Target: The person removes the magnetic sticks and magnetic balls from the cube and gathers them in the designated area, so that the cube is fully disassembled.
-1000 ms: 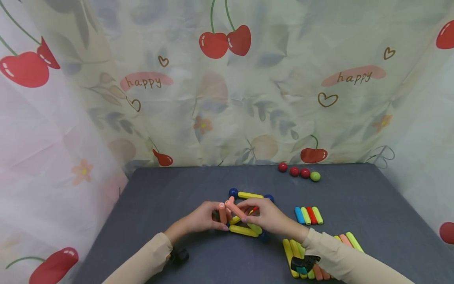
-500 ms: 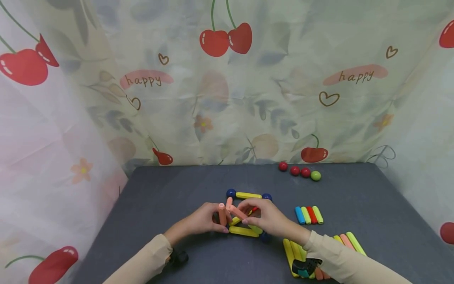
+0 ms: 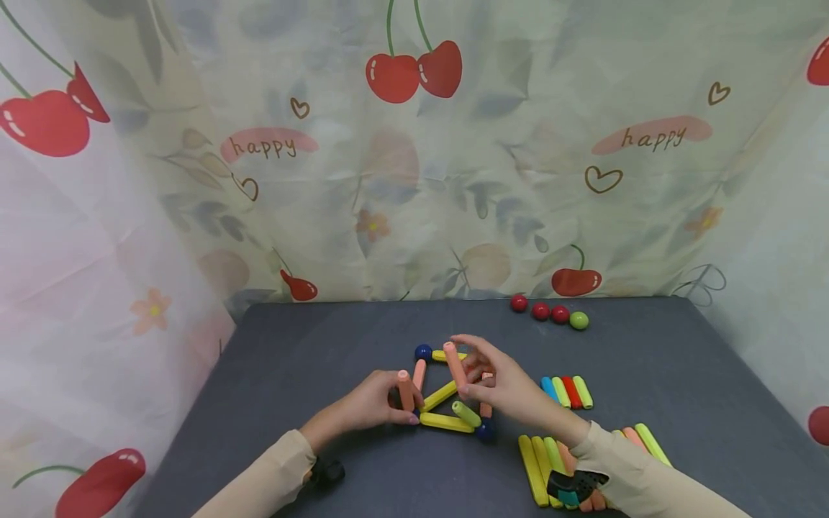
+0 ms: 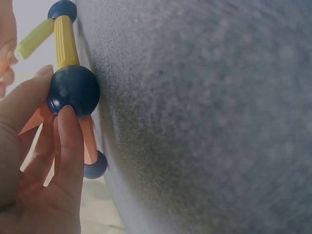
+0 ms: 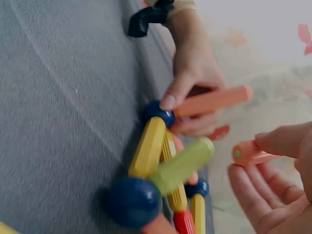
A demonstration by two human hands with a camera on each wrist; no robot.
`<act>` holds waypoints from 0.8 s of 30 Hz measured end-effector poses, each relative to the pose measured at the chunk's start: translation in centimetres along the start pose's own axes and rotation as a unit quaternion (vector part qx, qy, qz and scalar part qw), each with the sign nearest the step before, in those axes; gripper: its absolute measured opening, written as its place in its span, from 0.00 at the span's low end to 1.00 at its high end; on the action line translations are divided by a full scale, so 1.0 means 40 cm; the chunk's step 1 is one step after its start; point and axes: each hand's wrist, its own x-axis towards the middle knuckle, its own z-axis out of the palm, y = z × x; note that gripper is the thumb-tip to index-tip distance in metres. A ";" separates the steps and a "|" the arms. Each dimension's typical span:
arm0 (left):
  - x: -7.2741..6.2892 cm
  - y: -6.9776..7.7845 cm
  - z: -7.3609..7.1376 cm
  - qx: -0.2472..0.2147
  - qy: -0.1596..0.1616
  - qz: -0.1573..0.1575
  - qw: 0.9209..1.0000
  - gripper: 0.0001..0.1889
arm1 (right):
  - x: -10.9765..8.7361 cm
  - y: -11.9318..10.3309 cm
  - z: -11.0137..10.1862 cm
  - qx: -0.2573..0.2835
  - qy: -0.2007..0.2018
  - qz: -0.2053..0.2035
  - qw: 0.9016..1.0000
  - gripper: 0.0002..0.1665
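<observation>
In the head view, the left hand [image 3: 365, 401] is at the near left corner of a frame of rods and balls [image 3: 439, 396] on the dark desk [image 3: 363, 331], around the base of an upright pink rod [image 3: 405, 391]. The right hand [image 3: 504, 381] pinches a second pink rod [image 3: 455, 365] between thumb and fingers, over the frame. A yellow rod [image 3: 447, 422] forms the near side, with a slanting light green rod [image 3: 466, 414] at its right end. Three red balls [image 3: 540, 311] and a green ball [image 3: 579, 320] line the far edge; coloured rods [image 3: 571, 393] lie at the right.

In the left wrist view, the left thumb and fingers are clamped on a blue ball [image 4: 75, 91], which the yellow rod joins.

In the right wrist view, the right thumb presses the second pink rod against the fingers, its end apart from both the upright pink rod and the light green rod.
</observation>
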 end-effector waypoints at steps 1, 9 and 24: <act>0.000 0.000 0.000 0.001 0.000 -0.002 1.000 0.12 | -0.006 0.003 -0.008 0.000 0.002 0.002 1.000 0.42; 0.002 0.007 -0.005 0.017 -0.001 -0.001 1.000 0.13 | -0.065 0.047 -0.065 0.017 -0.002 0.063 0.998 0.41; 0.032 0.002 0.002 0.047 -0.016 0.010 0.999 0.17 | -0.122 0.106 -0.083 0.069 -0.035 0.167 0.983 0.35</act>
